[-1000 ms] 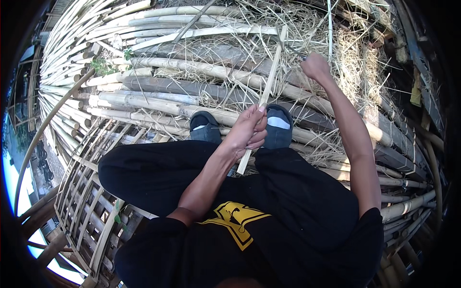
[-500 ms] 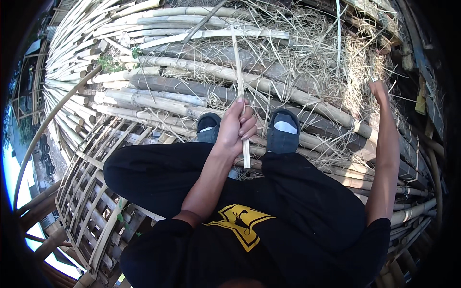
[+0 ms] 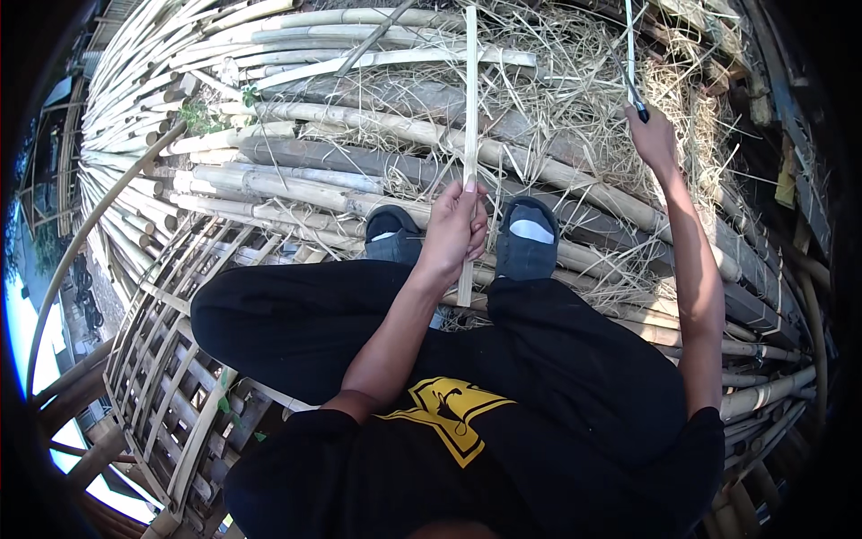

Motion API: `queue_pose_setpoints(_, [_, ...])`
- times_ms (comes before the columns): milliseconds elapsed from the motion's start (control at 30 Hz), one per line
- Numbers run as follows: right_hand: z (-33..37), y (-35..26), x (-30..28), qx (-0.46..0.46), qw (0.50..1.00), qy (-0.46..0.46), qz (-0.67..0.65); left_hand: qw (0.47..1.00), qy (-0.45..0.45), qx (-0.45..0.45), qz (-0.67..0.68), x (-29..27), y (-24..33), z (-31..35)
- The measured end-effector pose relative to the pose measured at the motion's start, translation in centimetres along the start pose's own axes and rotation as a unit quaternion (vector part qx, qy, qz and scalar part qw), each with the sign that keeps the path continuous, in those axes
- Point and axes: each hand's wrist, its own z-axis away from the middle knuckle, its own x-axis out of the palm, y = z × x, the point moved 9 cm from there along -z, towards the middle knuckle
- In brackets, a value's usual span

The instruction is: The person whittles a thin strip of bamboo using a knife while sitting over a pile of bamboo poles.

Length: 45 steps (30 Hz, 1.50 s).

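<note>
My left hand (image 3: 458,229) is closed around a pale, flat bamboo strip (image 3: 471,99). The strip stands nearly lengthwise before me, its long part reaching away and a short end coming out below my fist. Out to the right, my right hand (image 3: 654,139) grips a knife (image 3: 638,103) by its dark handle, with the narrow blade directed away from me. The knife is apart from the strip. Behind the blade, a thin light strip (image 3: 630,40) runs toward the top edge, and the two partly overlap in view.
Bamboo poles (image 3: 296,189) lie across the ground under my sandalled feet. Shavings (image 3: 575,99) are heaped ahead and to the right. At the left stands a woven bamboo lattice (image 3: 180,359), beside a curved pole (image 3: 81,242). More poles are stacked at far left.
My right hand has moved left and farther away, bringing the knife into clearer view. My left hand has shifted slightly right, and the strip's far end has swung right and away.
</note>
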Motion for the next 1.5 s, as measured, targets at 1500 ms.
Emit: queue_pose_setpoints(1500, [7.3, -6.8, 5.2, 0.092, 0.839, -0.232, -0.483, 0.986, -0.088, -0.004, -0.143, 1.7, -2.0, -0.5])
